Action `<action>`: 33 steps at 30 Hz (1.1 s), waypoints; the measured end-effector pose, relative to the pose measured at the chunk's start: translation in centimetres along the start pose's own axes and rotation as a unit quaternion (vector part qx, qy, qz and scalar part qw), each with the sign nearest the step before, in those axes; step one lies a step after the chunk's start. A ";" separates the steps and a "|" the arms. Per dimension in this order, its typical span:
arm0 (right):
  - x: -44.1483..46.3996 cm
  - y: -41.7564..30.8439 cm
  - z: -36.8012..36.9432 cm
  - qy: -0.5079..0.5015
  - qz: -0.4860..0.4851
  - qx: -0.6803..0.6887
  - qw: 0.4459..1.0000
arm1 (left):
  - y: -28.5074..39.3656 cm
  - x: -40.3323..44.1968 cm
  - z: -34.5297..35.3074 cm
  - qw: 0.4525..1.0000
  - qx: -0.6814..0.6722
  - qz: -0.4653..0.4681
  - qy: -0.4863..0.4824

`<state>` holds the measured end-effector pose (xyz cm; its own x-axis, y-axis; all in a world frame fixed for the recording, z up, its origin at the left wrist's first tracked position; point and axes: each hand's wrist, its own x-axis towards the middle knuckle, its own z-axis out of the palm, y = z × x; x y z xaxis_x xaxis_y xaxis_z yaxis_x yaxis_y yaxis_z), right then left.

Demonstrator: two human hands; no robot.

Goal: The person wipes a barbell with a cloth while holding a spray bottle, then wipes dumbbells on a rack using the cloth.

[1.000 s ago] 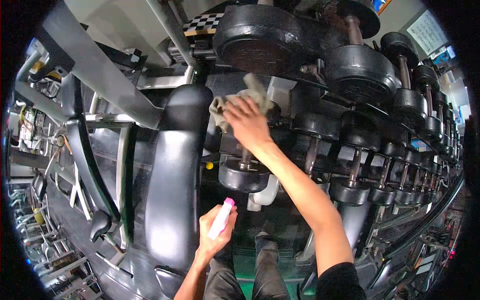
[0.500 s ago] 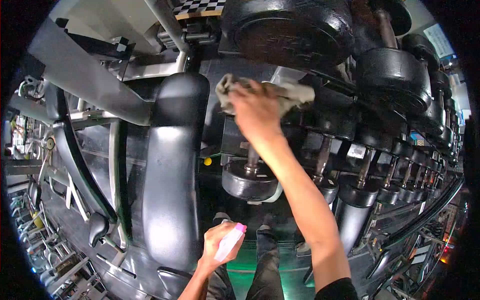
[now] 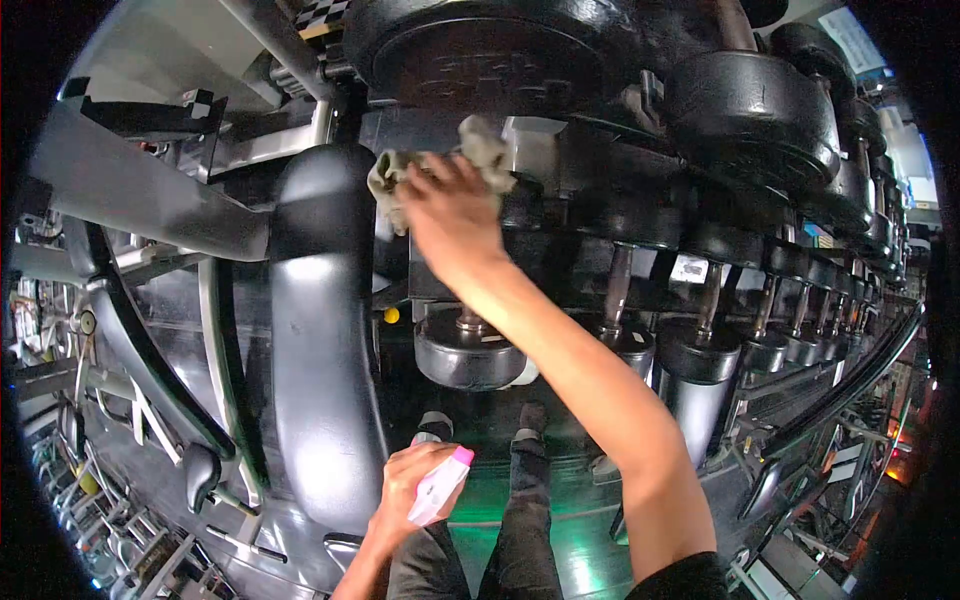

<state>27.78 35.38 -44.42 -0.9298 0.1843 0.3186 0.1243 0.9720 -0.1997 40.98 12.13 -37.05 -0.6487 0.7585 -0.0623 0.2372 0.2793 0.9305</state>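
Just then, the right hand [image 3: 452,208] had shifted leftward, splayed fingers clutching a cloth [image 3: 485,148], as if wiping. The left hand [image 3: 408,480] kept its fingers curled around a pink-topped bottle [image 3: 440,490].

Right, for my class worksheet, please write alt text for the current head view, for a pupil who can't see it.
A person's right hand is spread over a crumpled cloth at the far end of a black dumbbell in a gym, while the left hand holds a white bottle with a pink top. A padded bench is to the left; more dumbbells line the right.
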 end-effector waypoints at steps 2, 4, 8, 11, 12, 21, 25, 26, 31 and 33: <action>-1.7 2.7 -2.4 0.072 0.010 0.087 0.994 | -0.1 -0.1 -0.7 1.000 0.002 0.005 -0.001; -4.2 4.7 -3.4 0.118 0.086 0.170 0.975 | -0.1 0.0 -1.3 1.000 0.016 0.001 0.019; -8.5 7.3 -0.6 0.120 0.383 0.519 0.754 | -0.5 0.3 -2.0 0.998 0.036 -0.018 0.038; -7.2 9.4 0.6 0.114 0.452 0.475 0.746 | -1.0 0.5 -2.3 0.998 0.038 -0.019 0.036; -6.2 10.0 1.4 0.131 0.478 0.450 0.743 | -1.0 0.4 -2.3 0.999 0.033 -0.021 0.034; 2.2 16.3 2.4 -0.332 0.411 0.290 0.798 | -1.4 -1.9 -3.7 0.999 0.027 -0.042 0.001; 4.3 15.0 -1.7 -0.430 0.267 0.237 0.829 | -1.2 -2.0 -4.5 0.997 0.024 -0.066 -0.008; 3.6 15.5 -1.6 -0.430 0.265 0.235 0.830 | -1.3 -1.9 -4.6 0.998 0.023 -0.066 -0.005; 1.8 17.2 -0.6 -0.243 0.379 0.524 0.723 | -1.2 -1.5 -5.4 0.996 0.027 -0.085 -0.003; 3.1 16.4 1.3 -0.226 0.354 0.386 0.821 | -1.3 -1.4 -5.3 0.996 0.027 -0.080 0.008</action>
<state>26.52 51.73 -47.88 -0.7739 0.4207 -0.4733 0.5955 0.2293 -0.7699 37.78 7.57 -36.31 -0.6926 0.6922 -0.2031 0.1680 0.4286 0.8877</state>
